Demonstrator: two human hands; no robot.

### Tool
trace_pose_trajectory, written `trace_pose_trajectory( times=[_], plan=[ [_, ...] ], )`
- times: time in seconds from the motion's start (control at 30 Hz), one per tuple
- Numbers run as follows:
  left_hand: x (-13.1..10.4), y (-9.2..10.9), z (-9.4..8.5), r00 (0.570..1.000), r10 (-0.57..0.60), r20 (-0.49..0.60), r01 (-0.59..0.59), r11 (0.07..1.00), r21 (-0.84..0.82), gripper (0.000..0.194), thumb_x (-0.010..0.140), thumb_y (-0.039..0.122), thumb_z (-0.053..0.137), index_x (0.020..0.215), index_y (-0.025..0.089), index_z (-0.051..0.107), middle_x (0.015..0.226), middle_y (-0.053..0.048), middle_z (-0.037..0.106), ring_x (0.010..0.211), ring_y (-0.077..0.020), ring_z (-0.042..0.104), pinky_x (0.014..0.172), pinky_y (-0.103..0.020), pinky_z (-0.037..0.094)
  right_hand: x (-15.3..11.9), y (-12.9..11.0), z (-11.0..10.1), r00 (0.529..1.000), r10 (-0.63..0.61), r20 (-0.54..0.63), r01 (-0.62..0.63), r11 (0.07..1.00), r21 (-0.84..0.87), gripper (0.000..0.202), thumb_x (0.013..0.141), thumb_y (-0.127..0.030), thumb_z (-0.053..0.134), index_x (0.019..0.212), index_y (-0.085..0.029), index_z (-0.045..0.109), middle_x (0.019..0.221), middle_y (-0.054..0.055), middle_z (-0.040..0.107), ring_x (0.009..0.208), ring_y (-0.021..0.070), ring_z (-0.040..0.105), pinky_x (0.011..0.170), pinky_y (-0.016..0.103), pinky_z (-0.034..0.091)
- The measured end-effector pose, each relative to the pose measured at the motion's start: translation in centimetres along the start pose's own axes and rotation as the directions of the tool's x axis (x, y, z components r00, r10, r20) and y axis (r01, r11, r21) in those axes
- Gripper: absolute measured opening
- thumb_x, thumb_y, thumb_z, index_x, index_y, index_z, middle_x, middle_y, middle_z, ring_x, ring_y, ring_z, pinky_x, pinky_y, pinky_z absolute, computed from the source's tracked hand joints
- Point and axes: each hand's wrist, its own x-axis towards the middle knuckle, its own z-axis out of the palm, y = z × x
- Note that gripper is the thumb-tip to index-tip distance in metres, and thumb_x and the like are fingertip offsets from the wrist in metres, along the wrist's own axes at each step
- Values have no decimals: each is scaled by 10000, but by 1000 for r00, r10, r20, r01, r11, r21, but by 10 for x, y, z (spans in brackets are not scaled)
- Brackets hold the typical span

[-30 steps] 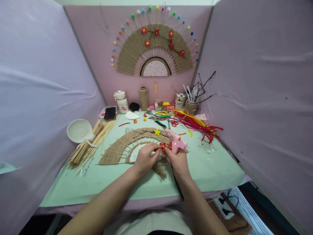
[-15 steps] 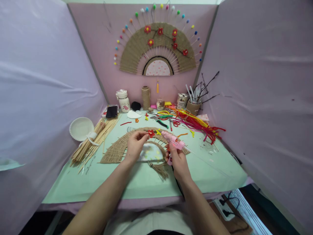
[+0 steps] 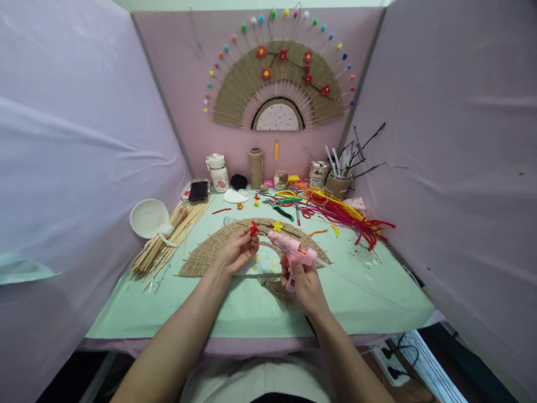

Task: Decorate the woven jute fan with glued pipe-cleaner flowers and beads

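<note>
Between the thumb and fingers of my left hand (image 3: 240,251) is a small red flower (image 3: 254,228), tilted on edge above the fan. My right hand (image 3: 305,282) grips a pink hot glue gun (image 3: 293,246), its nozzle pointing left toward the flower, a short distance from it. A clear glue stick pokes out of the gun's back end. Under both hands lies a woven twine fan (image 3: 201,252) with a pale patterned half-round centre and a twine tassel (image 3: 277,291). A yellow flower (image 3: 277,225) sits on the fan's upper band, just behind the nozzle.
At left, a bundle of thin sticks (image 3: 161,246) lies by a white bowl (image 3: 147,218). Pliers (image 3: 283,212), scissors and a pile of coloured pipe cleaners (image 3: 361,221) are at back right. Behind stand a white bottle (image 3: 218,173) and a twine spool (image 3: 256,168). A finished fan (image 3: 235,89) hangs above.
My left hand has turned, so the red flower now shows edge-on instead of face-on. The glue gun's nozzle has come nearer to it. The whole view has shifted slightly.
</note>
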Motion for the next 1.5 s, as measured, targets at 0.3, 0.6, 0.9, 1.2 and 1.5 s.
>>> trace_pose_trajectory(
  times=[0.3, 0.6, 0.9, 1.2, 1.5],
  plan=[
    [-2, -3, 6, 997, -45, -62, 44, 999, -10, 188, 801, -51, 552, 850, 115, 625, 702, -18, 636, 589, -75, 600, 562, -141, 513, 0, 3, -1, 999, -22, -46, 17, 993, -117, 598, 812, -765, 468, 769, -181, 589, 526, -11, 542, 464, 138, 490, 463, 263, 378],
    [-2, -3, -1, 997, -63, 40, 64, 998, -8, 185, 756, -57, 616, 790, 125, 610, 695, -11, 613, 603, -71, 592, 567, -141, 511, -2, -5, 0, 1000, 25, -5, -25, 999, -34, 609, 797, -779, 471, 762, -180, 576, 534, -25, 522, 438, 117, 484, 433, 242, 356],
    [-5, -1, -2, 996, -54, 64, 52, 998, 29, 186, 733, -51, 667, 745, 127, 618, 668, -9, 590, 591, -70, 564, 570, -149, 503, -5, -10, -1, 999, 39, 36, -38, 999, -37, 583, 776, -769, 519, 725, -188, 551, 523, -32, 517, 424, 111, 493, 422, 236, 360],
    [-6, 0, -1, 996, -70, 46, 67, 997, 48, 193, 725, -61, 658, 783, 121, 628, 670, -2, 589, 581, -60, 566, 567, -140, 499, -5, -9, -1, 999, 53, 13, -52, 997, -54, 607, 742, -799, 530, 707, -192, 523, 534, -31, 517, 431, 113, 517, 424, 233, 376],
    [-6, 0, -2, 996, -72, 53, 71, 997, 21, 173, 742, -62, 626, 788, 105, 631, 675, -4, 590, 591, -70, 565, 583, -150, 489, -5, -6, -3, 999, 45, 17, -44, 998, -46, 580, 762, -773, 532, 691, -197, 524, 541, -31, 508, 434, 123, 519, 423, 247, 378]
  ],
)
